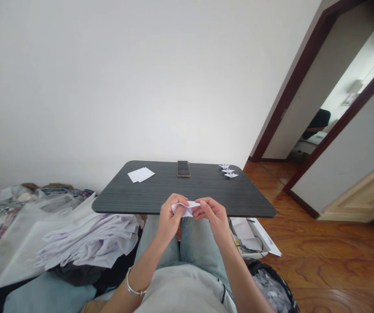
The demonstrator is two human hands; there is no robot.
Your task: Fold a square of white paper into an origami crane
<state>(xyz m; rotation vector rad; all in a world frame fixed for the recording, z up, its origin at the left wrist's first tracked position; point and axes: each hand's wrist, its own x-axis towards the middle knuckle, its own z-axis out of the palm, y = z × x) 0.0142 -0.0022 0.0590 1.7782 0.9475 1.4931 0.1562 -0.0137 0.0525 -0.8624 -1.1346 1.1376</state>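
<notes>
Between the fingertips sits white folded paper (185,208); beyond it, a charcoal wood-grain tabletop (206,188); below it, pale blue jeans (196,243); far right, orange-brown swirled floorboards (320,265).

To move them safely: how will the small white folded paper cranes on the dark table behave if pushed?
The white paper cranes are probably light and may tip easily on narrow folds. Their thin wings would likely crush under a firm push.
</notes>
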